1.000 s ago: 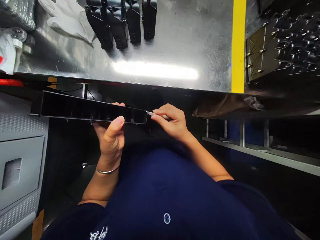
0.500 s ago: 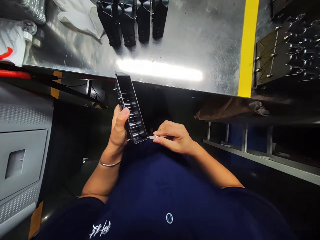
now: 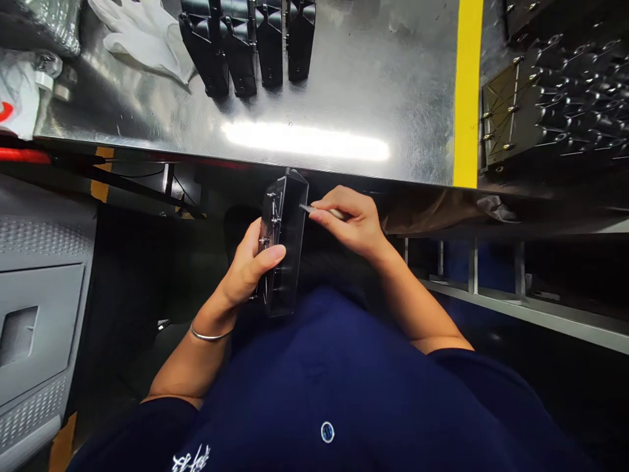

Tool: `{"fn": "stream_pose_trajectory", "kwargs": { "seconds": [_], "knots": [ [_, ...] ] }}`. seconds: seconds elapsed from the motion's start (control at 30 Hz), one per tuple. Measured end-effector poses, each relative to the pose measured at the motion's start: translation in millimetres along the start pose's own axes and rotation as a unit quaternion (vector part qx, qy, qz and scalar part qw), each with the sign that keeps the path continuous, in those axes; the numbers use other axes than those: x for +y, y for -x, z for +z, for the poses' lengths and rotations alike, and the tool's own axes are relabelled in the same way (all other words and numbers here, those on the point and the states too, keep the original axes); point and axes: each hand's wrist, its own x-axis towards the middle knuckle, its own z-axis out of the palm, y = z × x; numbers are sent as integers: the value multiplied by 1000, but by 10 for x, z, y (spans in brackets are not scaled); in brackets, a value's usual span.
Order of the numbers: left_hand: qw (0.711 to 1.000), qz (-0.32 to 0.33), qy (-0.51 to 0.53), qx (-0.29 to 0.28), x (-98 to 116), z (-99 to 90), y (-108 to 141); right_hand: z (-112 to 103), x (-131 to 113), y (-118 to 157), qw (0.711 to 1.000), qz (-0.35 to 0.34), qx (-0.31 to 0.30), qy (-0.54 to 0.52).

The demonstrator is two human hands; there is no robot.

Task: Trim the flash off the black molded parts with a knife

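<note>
My left hand is closed around the left side of a long, hollow black plastic part. Its thumb rests on the near wall, and small pegs stick out along that side. Held nearly upright off the table's front edge, the part shows its open trough. Pinched between thumb and fingers of my right hand is a small thin metal blade with a pale grip. The blade's tip lies at the part's upper right rim; whether it touches cannot be made out.
On the metal table several similar black parts stand in a row beside a white glove. Yellow tape crosses the table, with more black parts beyond it. A grey plastic bin is at left, a metal frame at right.
The black part has turned more upright and shifted right, now showing its pegged side more. My right hand has moved up with the blade, from the part's lower corner to its upper right rim.
</note>
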Motion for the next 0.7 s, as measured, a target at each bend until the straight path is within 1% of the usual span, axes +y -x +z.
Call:
{"fn": "stream_pose_trajectory", "kwargs": {
  "seconds": [0.1, 0.17, 0.2, 0.27, 0.37, 0.47, 0.57, 0.63, 0.7],
  "knots": [
    [995, -58, 15, -81, 1, -71, 43, -141, 65, -116, 998, 42, 47, 25],
    [986, -94, 51, -131, 10, -141, 65, -246, 36, -144, 998, 36, 41, 37],
    [980, -111, 72, -149, 17, -177, 74, -297, 5, -145, 999, 21, 23, 38],
    [968, -143, 111, -172, 29, -245, 86, -393, -72, -135, 998, -19, -34, 40],
    [956, -175, 129, -197, 35, -312, 96, -526, -167, -139, 989, -55, -128, 51],
    [950, -191, 118, -216, 40, -339, 99, -649, -219, -203, 971, -62, -221, 63],
    [947, -193, 91, -239, 71, -357, 87, -738, -263, -303, 945, -56, -316, 71],
    [945, -195, 64, -255, 104, -374, 65, -766, -291, -363, 930, -52, -358, 71],
    [940, -196, 35, -277, 132, -384, 40, -770, -307, -405, 921, -51, -380, 70]
  ]
}}
